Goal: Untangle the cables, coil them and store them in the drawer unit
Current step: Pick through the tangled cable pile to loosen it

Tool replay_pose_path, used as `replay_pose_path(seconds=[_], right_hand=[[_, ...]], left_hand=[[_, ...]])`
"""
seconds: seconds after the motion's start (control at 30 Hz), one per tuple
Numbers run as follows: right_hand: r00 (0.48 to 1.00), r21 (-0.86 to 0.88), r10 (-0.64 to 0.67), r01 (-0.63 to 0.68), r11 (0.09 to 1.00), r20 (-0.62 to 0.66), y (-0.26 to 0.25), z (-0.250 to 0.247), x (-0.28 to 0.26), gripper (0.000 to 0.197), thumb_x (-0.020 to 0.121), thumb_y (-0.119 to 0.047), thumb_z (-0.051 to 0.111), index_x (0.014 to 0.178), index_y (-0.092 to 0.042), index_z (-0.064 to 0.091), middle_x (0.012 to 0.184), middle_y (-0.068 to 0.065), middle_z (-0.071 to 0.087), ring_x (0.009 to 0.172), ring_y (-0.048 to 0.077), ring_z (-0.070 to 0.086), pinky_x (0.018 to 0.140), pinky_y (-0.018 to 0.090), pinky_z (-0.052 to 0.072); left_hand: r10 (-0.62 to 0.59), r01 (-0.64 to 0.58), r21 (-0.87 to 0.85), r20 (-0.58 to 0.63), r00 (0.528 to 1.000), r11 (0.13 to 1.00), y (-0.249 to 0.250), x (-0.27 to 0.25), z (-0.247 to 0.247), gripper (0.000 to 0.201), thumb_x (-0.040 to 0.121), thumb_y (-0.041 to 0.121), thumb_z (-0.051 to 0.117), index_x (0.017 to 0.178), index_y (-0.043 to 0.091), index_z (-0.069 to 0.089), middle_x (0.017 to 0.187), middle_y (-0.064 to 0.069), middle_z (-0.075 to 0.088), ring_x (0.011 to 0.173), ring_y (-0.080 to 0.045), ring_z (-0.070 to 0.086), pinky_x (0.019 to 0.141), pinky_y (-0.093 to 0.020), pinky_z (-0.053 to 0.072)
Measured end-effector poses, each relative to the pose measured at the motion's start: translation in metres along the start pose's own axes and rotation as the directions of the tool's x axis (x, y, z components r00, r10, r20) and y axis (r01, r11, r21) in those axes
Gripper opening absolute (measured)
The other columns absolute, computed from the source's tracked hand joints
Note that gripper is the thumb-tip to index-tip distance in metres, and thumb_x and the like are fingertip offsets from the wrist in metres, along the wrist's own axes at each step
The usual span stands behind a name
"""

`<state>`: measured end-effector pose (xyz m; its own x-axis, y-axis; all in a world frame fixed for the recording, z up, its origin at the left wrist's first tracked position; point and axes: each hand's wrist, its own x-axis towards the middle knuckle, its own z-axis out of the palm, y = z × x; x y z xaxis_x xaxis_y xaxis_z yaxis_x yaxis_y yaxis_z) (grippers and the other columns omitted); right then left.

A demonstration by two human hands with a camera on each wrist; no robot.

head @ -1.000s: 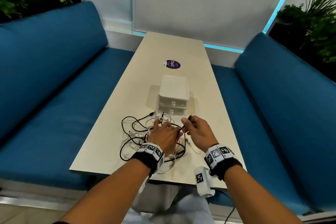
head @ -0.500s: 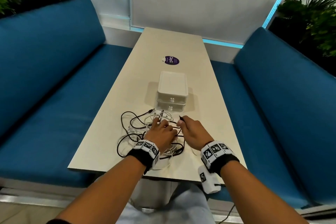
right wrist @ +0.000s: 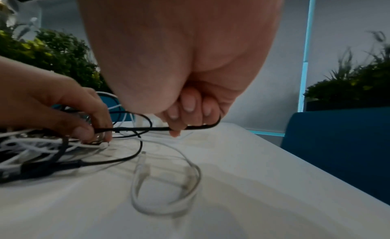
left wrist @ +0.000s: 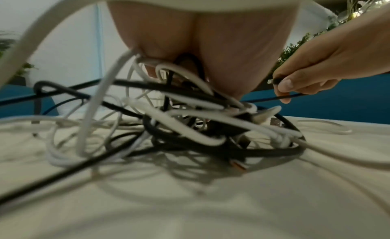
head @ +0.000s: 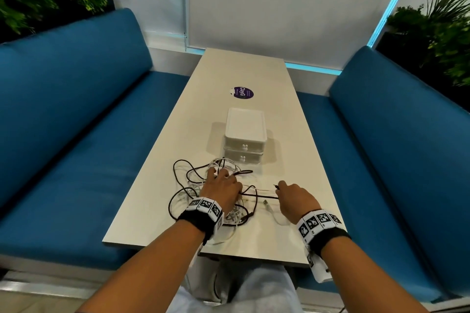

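A tangle of black and white cables (head: 189, 187) (left wrist: 190, 122) (right wrist: 31, 147) lies near the table's front edge. My left hand (head: 221, 185) (left wrist: 211, 50) (right wrist: 63, 112) sits on top of it, thumb and fingers pinching strands against the table. To its right, my right hand (head: 292, 195) (left wrist: 306, 82) (right wrist: 185, 115) grips a black cable (head: 264, 197) (left wrist: 284, 97) (right wrist: 137, 129) in curled fingers. That cable runs taut back to the left hand, its plug end poking out past the fingers. The white two-drawer unit (head: 245, 132) stands just behind the tangle, both drawers shut.
A loose white cable (head: 273, 213) (right wrist: 168, 209) loops on the table (head: 254, 76) below my right hand. A purple sticker (head: 243, 93) lies beyond the drawer unit. Blue benches (head: 76, 134) (head: 394, 147) flank the table on both sides, with plants behind them.
My right hand has moved right and away from the left hand, drawing the black cable out of the tangle. The left hand has stayed on the pile.
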<state>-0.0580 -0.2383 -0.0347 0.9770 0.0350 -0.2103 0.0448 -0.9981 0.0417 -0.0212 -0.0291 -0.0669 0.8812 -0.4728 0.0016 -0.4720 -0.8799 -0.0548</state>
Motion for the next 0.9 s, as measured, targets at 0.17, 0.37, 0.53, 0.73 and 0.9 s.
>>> replay_pose_path(seconds=[0.17, 0.37, 0.53, 0.73, 0.9], right_hand=[[0.996, 0.213, -0.019, 0.038, 0.976, -0.089, -0.01, -0.009, 0.006, 0.025, 0.103, -0.028, 0.031, 0.112, -0.009, 0.045, 0.099, 0.017, 0.062, 0.083, 0.037, 0.058, 0.065, 0.036, 0.04], [0.979, 0.43, -0.179, 0.203, 0.879, -0.096, -0.042, -0.008, 0.015, 0.022, 0.102, -0.028, 0.038, 0.11, -0.012, 0.05, 0.098, 0.016, 0.066, 0.089, 0.036, 0.061, 0.07, 0.038, 0.045], [0.985, 0.479, -0.144, 0.17, 0.861, -0.09, -0.038, 0.004, 0.021, 0.019, 0.1, -0.028, 0.043, 0.11, -0.017, 0.056, 0.104, 0.011, 0.069, 0.094, 0.031, 0.061, 0.075, 0.036, 0.046], [0.974, 0.475, -0.168, 0.222, 0.852, -0.153, -0.033, 0.006, 0.018, 0.01, 0.096, -0.031, 0.05, 0.098, -0.027, 0.059, 0.091, 0.004, 0.07, 0.083, 0.027, 0.062, 0.074, 0.043, 0.052], [0.975, 0.449, -0.138, 0.203, 0.87, -0.173, -0.035, 0.007, 0.016, 0.013, 0.093, -0.031, 0.055, 0.104, -0.028, 0.06, 0.095, 0.004, 0.07, 0.087, 0.027, 0.063, 0.075, 0.04, 0.052]], left_hand=[[-0.009, 0.01, 0.009, -0.032, 0.999, 1.0, 0.013, -0.001, 0.0, 0.025, 0.101, 0.036, 0.039, 0.11, 0.026, 0.06, 0.113, 0.002, 0.064, 0.118, -0.027, 0.045, 0.107, -0.054, 0.017], [-0.015, 0.013, -0.047, -0.043, 0.999, 0.999, 0.019, 0.001, -0.006, 0.03, 0.101, 0.025, 0.033, 0.129, 0.025, 0.045, 0.104, -0.002, 0.068, 0.113, -0.031, 0.048, 0.104, -0.052, 0.021], [-0.004, 0.004, -0.011, -0.056, 0.998, 1.0, 0.017, -0.003, -0.001, 0.028, 0.101, 0.023, 0.035, 0.125, 0.019, 0.047, 0.11, -0.003, 0.064, 0.115, -0.03, 0.047, 0.106, -0.053, 0.02], [0.002, -0.002, -0.006, -0.017, 1.0, 1.0, 0.019, -0.004, -0.001, 0.027, 0.099, 0.02, 0.042, 0.125, 0.019, 0.049, 0.112, -0.002, 0.059, 0.115, -0.031, 0.045, 0.103, -0.055, 0.022], [0.014, -0.014, -0.013, 0.006, 1.0, 1.0, 0.016, -0.003, -0.001, 0.029, 0.098, 0.027, 0.049, 0.126, 0.021, 0.05, 0.115, -0.001, 0.059, 0.116, -0.031, 0.044, 0.101, -0.054, 0.023]])
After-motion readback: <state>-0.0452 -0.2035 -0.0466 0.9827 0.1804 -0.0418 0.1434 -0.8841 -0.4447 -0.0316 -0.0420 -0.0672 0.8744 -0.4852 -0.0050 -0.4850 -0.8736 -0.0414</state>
